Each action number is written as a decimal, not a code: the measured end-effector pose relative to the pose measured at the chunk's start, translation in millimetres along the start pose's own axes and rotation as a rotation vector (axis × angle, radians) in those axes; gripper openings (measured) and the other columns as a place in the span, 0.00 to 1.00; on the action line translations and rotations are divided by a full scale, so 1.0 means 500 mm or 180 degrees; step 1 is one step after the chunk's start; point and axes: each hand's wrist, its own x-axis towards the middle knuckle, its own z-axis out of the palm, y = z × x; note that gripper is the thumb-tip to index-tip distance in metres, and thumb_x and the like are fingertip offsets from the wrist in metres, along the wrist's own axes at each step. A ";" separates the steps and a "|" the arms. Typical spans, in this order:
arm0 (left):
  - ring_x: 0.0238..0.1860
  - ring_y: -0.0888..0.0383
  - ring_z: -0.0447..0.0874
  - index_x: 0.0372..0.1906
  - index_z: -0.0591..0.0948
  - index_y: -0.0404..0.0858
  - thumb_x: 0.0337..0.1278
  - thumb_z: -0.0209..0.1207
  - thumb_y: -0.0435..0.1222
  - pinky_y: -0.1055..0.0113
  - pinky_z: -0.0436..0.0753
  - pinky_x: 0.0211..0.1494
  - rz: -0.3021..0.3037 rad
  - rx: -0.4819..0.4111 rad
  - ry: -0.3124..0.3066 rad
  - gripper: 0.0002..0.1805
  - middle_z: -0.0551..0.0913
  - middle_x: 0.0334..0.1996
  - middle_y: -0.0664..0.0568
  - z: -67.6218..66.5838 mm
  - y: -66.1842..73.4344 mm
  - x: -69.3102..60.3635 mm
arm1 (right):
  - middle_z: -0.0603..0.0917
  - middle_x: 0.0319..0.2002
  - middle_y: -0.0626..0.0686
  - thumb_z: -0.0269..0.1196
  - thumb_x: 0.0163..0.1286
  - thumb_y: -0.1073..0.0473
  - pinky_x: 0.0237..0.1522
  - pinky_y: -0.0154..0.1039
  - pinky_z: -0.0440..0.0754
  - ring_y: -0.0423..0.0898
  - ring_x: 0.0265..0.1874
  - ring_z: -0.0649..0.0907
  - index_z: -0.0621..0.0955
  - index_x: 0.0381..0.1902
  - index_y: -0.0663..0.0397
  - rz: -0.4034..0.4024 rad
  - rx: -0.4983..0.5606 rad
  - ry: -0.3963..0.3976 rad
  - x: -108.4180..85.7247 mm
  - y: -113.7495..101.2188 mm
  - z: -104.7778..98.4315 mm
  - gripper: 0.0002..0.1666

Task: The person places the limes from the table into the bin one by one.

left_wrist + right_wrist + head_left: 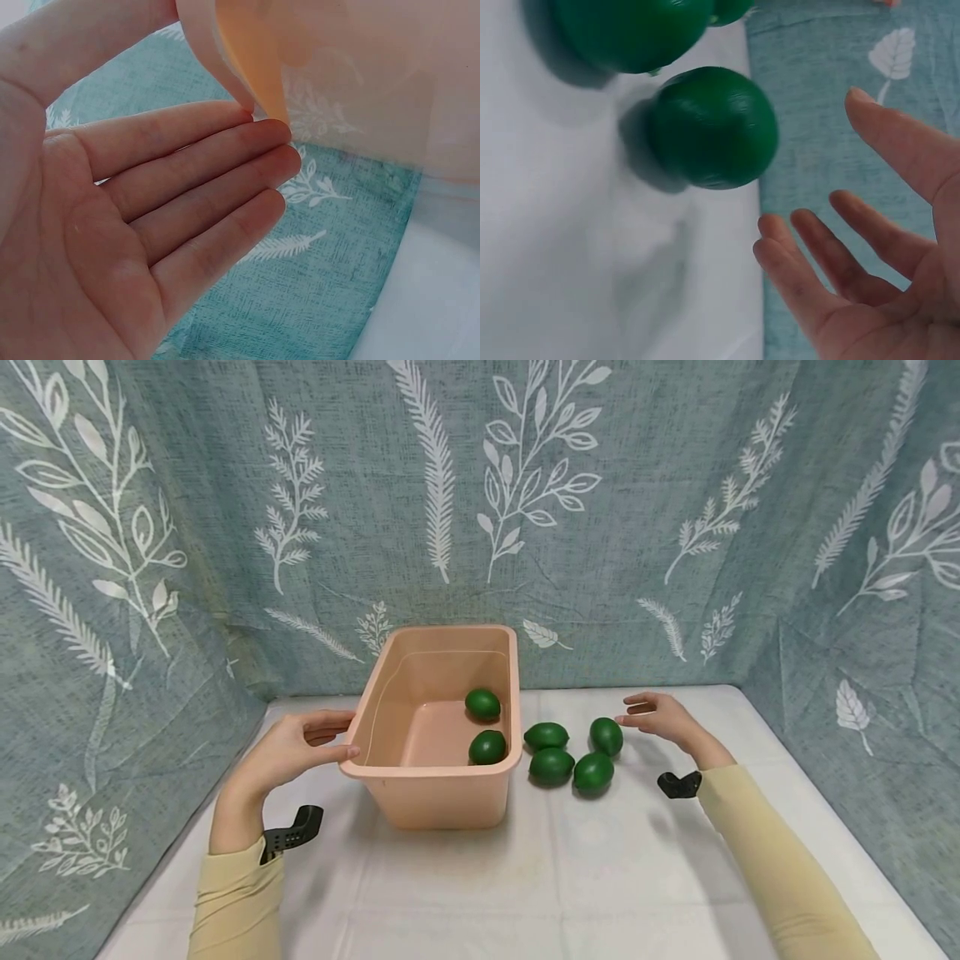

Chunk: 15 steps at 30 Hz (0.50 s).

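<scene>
A peach plastic bin (446, 782) stands on the white-covered table, with two green limes (482, 704) inside along its right wall. My left hand (288, 750) is at the bin's near left corner, its thumb resting over the rim. In the left wrist view the left fingers (217, 146) lie straight, and their tips touch or nearly touch the rim's outer edge. Several more limes (552, 767) lie right of the bin. Beside the rightmost lime (714, 127), my right hand (660, 718) hovers with loosely bent, spread fingers. A gap shows between them in the right wrist view.
Teal cloth (465, 510) with white leaf prints hangs behind the table and along both sides. White cloth (600, 877) covers the tabletop in front of the bin. Black wrist mounts (294, 832) sit on both forearms.
</scene>
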 end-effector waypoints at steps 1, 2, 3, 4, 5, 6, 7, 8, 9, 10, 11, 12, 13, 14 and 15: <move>0.63 0.43 0.72 0.62 0.74 0.38 0.53 0.66 0.47 0.51 0.75 0.65 0.0008 -0.0003 0.0003 0.33 0.77 0.59 0.44 0.000 0.001 0.000 | 0.66 0.66 0.69 0.63 0.66 0.48 0.63 0.53 0.75 0.62 0.62 0.72 0.63 0.69 0.64 0.0002 0.0004 -0.0003 0.000 0.004 0.002 0.41; 0.63 0.43 0.72 0.62 0.74 0.38 0.53 0.66 0.47 0.51 0.75 0.65 0.0013 -0.0004 0.0006 0.32 0.77 0.59 0.44 0.000 0.002 -0.001 | 0.66 0.66 0.69 0.63 0.66 0.48 0.63 0.53 0.75 0.62 0.62 0.72 0.63 0.69 0.64 0.0001 0.0008 -0.0008 0.001 0.008 0.005 0.41; 0.63 0.43 0.72 0.62 0.74 0.38 0.53 0.66 0.47 0.51 0.75 0.65 0.0017 -0.0003 0.0015 0.32 0.77 0.59 0.44 0.001 0.003 -0.001 | 0.66 0.66 0.69 0.63 0.66 0.48 0.63 0.53 0.75 0.62 0.62 0.72 0.63 0.69 0.64 0.0003 -0.0002 -0.0013 0.001 0.011 0.007 0.41; 0.63 0.43 0.72 0.62 0.74 0.38 0.53 0.66 0.47 0.51 0.75 0.65 0.0021 -0.0005 0.0016 0.32 0.77 0.59 0.44 0.001 0.003 -0.001 | 0.66 0.66 0.69 0.63 0.66 0.48 0.63 0.53 0.75 0.62 0.62 0.72 0.62 0.70 0.63 0.0011 -0.0001 -0.0021 0.002 0.015 0.010 0.42; 0.63 0.43 0.72 0.62 0.74 0.38 0.53 0.66 0.47 0.51 0.75 0.65 0.0017 -0.0003 0.0023 0.32 0.77 0.59 0.44 0.001 0.003 -0.001 | 0.66 0.66 0.68 0.63 0.66 0.48 0.63 0.53 0.75 0.62 0.61 0.72 0.62 0.70 0.63 0.0019 -0.0006 -0.0029 0.003 0.019 0.012 0.42; 0.63 0.42 0.72 0.62 0.74 0.38 0.54 0.66 0.47 0.51 0.75 0.65 0.0022 0.0005 0.0027 0.32 0.77 0.59 0.43 0.000 0.004 -0.002 | 0.66 0.66 0.68 0.63 0.66 0.47 0.63 0.53 0.75 0.62 0.61 0.73 0.62 0.70 0.63 0.0019 -0.0023 -0.0039 0.005 0.023 0.013 0.42; 0.63 0.43 0.72 0.62 0.75 0.38 0.53 0.66 0.47 0.51 0.75 0.65 0.0013 0.0009 0.0036 0.32 0.77 0.59 0.44 0.000 0.004 -0.002 | 0.67 0.66 0.68 0.63 0.65 0.47 0.62 0.52 0.76 0.62 0.61 0.72 0.62 0.70 0.62 0.0022 -0.0025 -0.0046 0.007 0.026 0.015 0.42; 0.63 0.43 0.72 0.62 0.75 0.38 0.53 0.66 0.47 0.51 0.75 0.65 0.0017 0.0012 0.0035 0.32 0.77 0.59 0.44 0.000 0.004 -0.002 | 0.67 0.65 0.68 0.63 0.65 0.46 0.62 0.52 0.76 0.62 0.62 0.72 0.63 0.70 0.62 0.0024 -0.0037 -0.0048 0.008 0.030 0.017 0.43; 0.63 0.43 0.72 0.62 0.75 0.38 0.53 0.66 0.47 0.51 0.75 0.65 0.0017 0.0008 0.0039 0.32 0.77 0.59 0.44 0.000 0.004 -0.002 | 0.67 0.65 0.68 0.64 0.64 0.45 0.62 0.52 0.76 0.62 0.62 0.72 0.63 0.70 0.62 0.0033 -0.0044 -0.0054 0.011 0.034 0.019 0.43; 0.63 0.43 0.72 0.62 0.75 0.38 0.53 0.66 0.47 0.51 0.75 0.65 0.0018 0.0003 0.0031 0.32 0.77 0.59 0.44 0.000 0.004 -0.002 | 0.67 0.65 0.68 0.64 0.64 0.45 0.61 0.52 0.77 0.62 0.62 0.72 0.63 0.70 0.62 0.0029 -0.0051 -0.0068 0.013 0.036 0.021 0.44; 0.63 0.43 0.72 0.62 0.75 0.38 0.53 0.66 0.47 0.51 0.75 0.65 0.0015 -0.0003 0.0030 0.32 0.77 0.59 0.44 0.000 0.003 -0.002 | 0.67 0.65 0.68 0.64 0.63 0.44 0.61 0.51 0.77 0.62 0.62 0.72 0.63 0.69 0.62 0.0018 -0.0048 -0.0082 0.015 0.039 0.023 0.45; 0.63 0.43 0.72 0.62 0.75 0.38 0.53 0.66 0.47 0.51 0.75 0.65 0.0019 -0.0011 0.0022 0.32 0.77 0.59 0.44 0.000 0.003 -0.002 | 0.67 0.65 0.68 0.65 0.63 0.44 0.60 0.51 0.78 0.62 0.62 0.72 0.63 0.69 0.62 0.0008 -0.0048 -0.0098 0.016 0.041 0.026 0.45; 0.63 0.43 0.72 0.62 0.75 0.38 0.53 0.66 0.47 0.51 0.75 0.65 0.0010 -0.0020 0.0019 0.32 0.77 0.59 0.44 -0.001 0.002 -0.002 | 0.67 0.65 0.68 0.65 0.63 0.44 0.60 0.50 0.78 0.62 0.62 0.72 0.63 0.69 0.62 0.0002 -0.0026 -0.0109 0.018 0.041 0.028 0.45; 0.63 0.43 0.72 0.62 0.74 0.37 0.53 0.66 0.47 0.51 0.74 0.66 0.0011 -0.0031 0.0009 0.32 0.77 0.59 0.44 0.000 0.002 -0.002 | 0.68 0.65 0.68 0.66 0.62 0.44 0.59 0.50 0.79 0.62 0.61 0.73 0.63 0.69 0.62 0.0002 -0.0012 -0.0118 0.020 0.043 0.031 0.46; 0.63 0.44 0.72 0.62 0.74 0.38 0.53 0.66 0.47 0.52 0.74 0.66 0.0002 -0.0037 0.0008 0.32 0.77 0.59 0.45 0.000 0.002 -0.002 | 0.68 0.65 0.68 0.66 0.62 0.44 0.59 0.49 0.79 0.61 0.61 0.73 0.63 0.69 0.62 -0.0004 -0.0001 -0.0131 0.022 0.043 0.034 0.46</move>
